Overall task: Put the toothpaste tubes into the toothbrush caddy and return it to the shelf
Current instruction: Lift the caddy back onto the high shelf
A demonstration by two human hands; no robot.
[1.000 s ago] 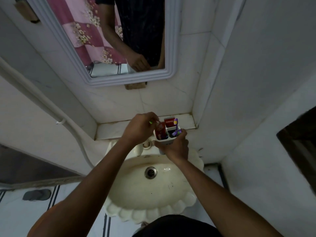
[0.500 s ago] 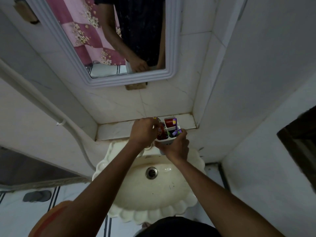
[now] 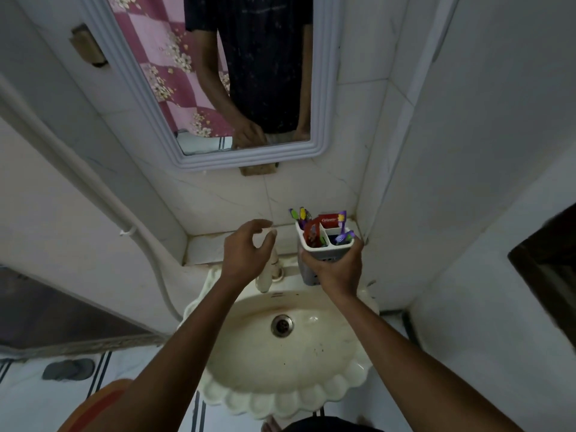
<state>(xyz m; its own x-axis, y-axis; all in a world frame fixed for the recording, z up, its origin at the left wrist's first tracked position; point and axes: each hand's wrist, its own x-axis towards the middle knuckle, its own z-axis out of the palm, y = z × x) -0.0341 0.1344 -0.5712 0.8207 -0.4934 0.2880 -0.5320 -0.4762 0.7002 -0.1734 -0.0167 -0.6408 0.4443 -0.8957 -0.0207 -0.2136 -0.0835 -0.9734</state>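
My right hand [image 3: 335,268] grips a white toothbrush caddy [image 3: 324,246] from below and holds it upright above the sink's back right rim, just in front of the tiled shelf [image 3: 205,246]. Inside the caddy stand a red Colgate toothpaste tube [image 3: 328,220], a second red tube [image 3: 311,233] and several purple and yellow toothbrushes [image 3: 299,215]. My left hand [image 3: 249,254] hovers to the left of the caddy, over the tap, with curled fingers apart and nothing in it.
A cream scalloped sink [image 3: 286,353] with a tap [image 3: 271,269] lies below the hands. A framed mirror [image 3: 218,88] hangs above the shelf. A white pipe [image 3: 124,219] runs down the left wall. The corner wall stands close on the right.
My left hand has let go of the items in the caddy and drawn back to the left, fingers apart. My right hand still holds the caddy, now slightly further right.
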